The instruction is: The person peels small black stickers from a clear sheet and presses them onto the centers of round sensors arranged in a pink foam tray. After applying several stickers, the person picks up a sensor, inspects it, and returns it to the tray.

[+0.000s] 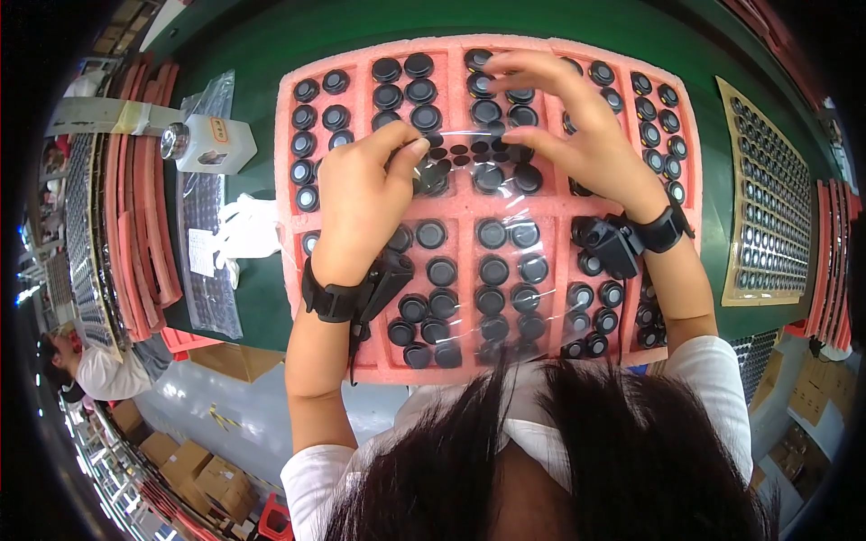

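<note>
Currently, the left hand [361, 189] has its grip pinched on a dotted clear sheet [462, 155] above the foam tray [464, 206]. Over the tray's far half, the right hand [586, 135] arches, grip spread wide, thumb near the sheet; contact cannot be confirmed.

Green counter [714, 252]: one. Pink foam tray [361, 90]: one, five compartments along its 12 o'clock row. Wearer's own: one left hand [358, 187], one right hand [595, 149]. Black wrist devices [618, 248]: two, one per wrist. Clear film [478, 187]: one sheet; dark dots [460, 151] on it, at least six. Black caps [493, 270]: at least eight in the tray's 6 o'clock compartment; full total hidden by arms. White bottle [225, 146], 10 o'clock: one. White glove [248, 230], 9 o'clock: at least one. Tan card [758, 298], 3 o'clock: one. Cartons [185, 469], 8 o'clock: at least three.
</note>
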A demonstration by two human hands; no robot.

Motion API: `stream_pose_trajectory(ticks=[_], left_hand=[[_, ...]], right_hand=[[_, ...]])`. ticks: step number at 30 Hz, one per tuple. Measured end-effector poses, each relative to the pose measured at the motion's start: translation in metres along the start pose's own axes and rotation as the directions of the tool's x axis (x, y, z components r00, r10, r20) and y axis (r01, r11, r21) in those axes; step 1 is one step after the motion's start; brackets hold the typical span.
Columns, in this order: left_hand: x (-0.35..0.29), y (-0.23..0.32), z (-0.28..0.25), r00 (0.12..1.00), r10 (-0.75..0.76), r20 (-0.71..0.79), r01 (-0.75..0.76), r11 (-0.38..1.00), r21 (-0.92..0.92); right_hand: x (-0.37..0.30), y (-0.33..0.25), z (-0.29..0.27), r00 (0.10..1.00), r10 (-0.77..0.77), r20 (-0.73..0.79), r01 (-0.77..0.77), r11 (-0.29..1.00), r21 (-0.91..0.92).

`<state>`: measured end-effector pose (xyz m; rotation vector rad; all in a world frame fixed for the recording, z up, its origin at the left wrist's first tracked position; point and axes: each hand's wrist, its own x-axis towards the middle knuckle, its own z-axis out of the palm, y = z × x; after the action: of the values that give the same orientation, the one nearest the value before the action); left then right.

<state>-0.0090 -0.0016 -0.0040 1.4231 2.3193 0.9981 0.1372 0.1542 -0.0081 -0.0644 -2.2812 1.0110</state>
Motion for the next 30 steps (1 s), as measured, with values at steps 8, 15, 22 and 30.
stream_pose_trajectory(ticks=[8, 15, 22, 30], left_hand=[[-0.0009, 0.0031, 0.0, 0.998, 0.053, -0.032, -0.054, 0.998, -0.037], [-0.0016, 0.0067, -0.0003, 0.999, 0.042, 0.018, -0.041, 0.996, -0.077], [-0.0018, 0.0043, 0.0003, 0.999, 0.049, 0.022, -0.047, 0.996, -0.077], [-0.002, 0.0027, 0.0002, 0.997, 0.051, 0.059, -0.046, 0.996, -0.081]], right_hand=[[-0.0021, -0.0028, 0.0019, 0.974, 0.163, 0.157, -0.185, 0.973, 0.14], [-0.0021, -0.0047, 0.0064, 0.994, 0.079, 0.073, -0.078, 0.997, -0.012], [-0.0026, -0.0045, 0.0061, 0.997, 0.046, 0.057, -0.043, 0.998, -0.049], [-0.0042, -0.0028, 0.0067, 0.993, 0.093, 0.066, -0.095, 0.995, 0.02]])
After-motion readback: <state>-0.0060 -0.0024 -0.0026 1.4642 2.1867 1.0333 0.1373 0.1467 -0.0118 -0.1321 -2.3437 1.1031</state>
